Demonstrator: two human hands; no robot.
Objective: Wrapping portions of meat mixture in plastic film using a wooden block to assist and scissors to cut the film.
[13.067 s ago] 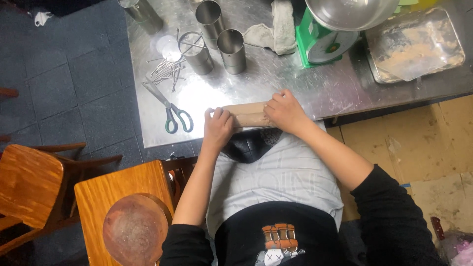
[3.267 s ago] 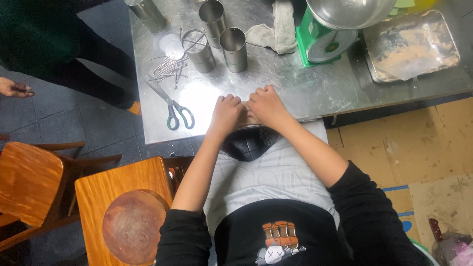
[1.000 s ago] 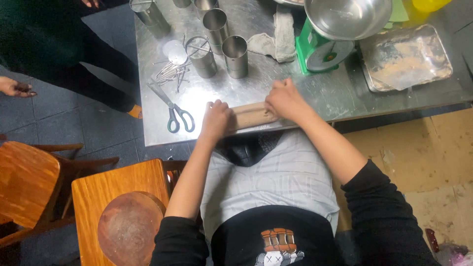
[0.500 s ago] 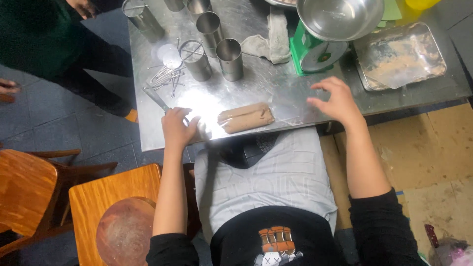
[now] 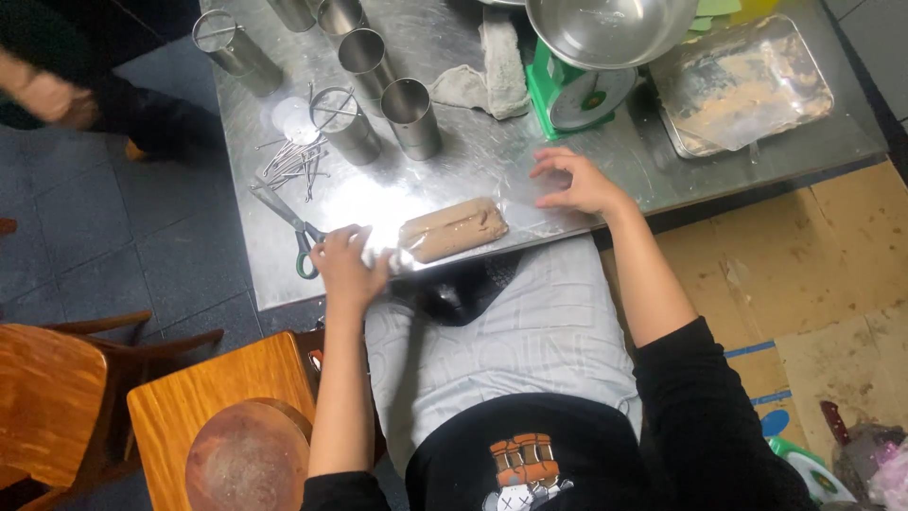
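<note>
Head view, looking down on a steel table (image 5: 586, 142). Far side of the table: five metal cups, one at the left corner (image 5: 235, 45), two at the top edge (image 5: 336, 14), one with a wire across its mouth (image 5: 345, 123), one plain (image 5: 410, 115) just beside it. Left of the cups: a loose heap of metal skewers (image 5: 298, 159); below them, scissors with green handles (image 5: 288, 227). Behind the cups: a crumpled grey cloth (image 5: 487, 71). Right of the cloth: a green kitchen scale (image 5: 577, 95) carrying a steel bowl (image 5: 610, 28). Far right: a shallow metal tray (image 5: 747, 80) covered with clear film, pale brown contents underneath. Near edge of the table: a tan roll wrapped in clear film (image 5: 452, 230), lying flat and slightly slanted, between the two hands. Left hand (image 5: 348, 267): at the roll's left end, fingers closed around the gathered film there, touching the wrap; the scissors lie just beside this hand. Right hand (image 5: 577, 182): fingers spread and slightly curled, palm down over the table, near the roll's right end but apart from it, holding nothing. Nothing lies between either hand and the roll. Floor level, lower left: a wooden chair (image 5: 57, 397) and a wooden stool (image 5: 236, 416). Upper left: another person's hand (image 5: 52, 95), blurred, well apart from the table's contents.
</note>
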